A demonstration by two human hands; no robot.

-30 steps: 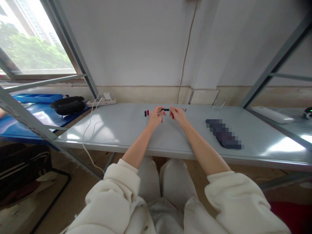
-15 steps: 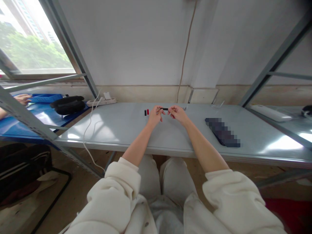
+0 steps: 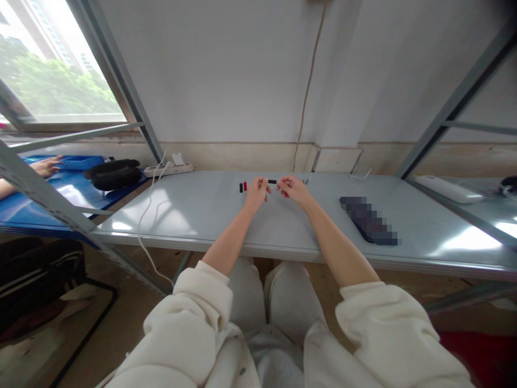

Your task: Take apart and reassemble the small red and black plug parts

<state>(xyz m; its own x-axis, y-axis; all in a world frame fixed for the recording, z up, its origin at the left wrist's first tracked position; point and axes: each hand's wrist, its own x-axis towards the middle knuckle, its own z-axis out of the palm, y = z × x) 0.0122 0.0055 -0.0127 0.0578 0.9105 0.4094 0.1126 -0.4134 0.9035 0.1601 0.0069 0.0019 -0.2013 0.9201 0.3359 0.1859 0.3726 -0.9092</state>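
Over the far middle of the table, my left hand point(image 3: 257, 191) pinches a small black cylinder point(image 3: 272, 182) that points to the right. My right hand point(image 3: 291, 188) is closed with fingertips together, close to the cylinder's right end; what it holds, if anything, is too small to make out. On the table just left of my left hand are a second black cylinder point(image 3: 241, 187) and a red cylinder point(image 3: 245, 186). Some small greyish pieces point(image 3: 306, 181) show partly behind my right hand.
A dark, pixelated flat object point(image 3: 369, 221) lies on the grey table point(image 3: 210, 215) to the right. At the back left, a power strip point(image 3: 169, 168) trails a white cable point(image 3: 141, 221). Another person's hand point(image 3: 47, 166) is over the blue table point(image 3: 24, 207), near a black case point(image 3: 113, 174).
A small gap has opened between my right fingertips and the black cylinder, which has shifted slightly left. The other person's hand at far left has moved right.
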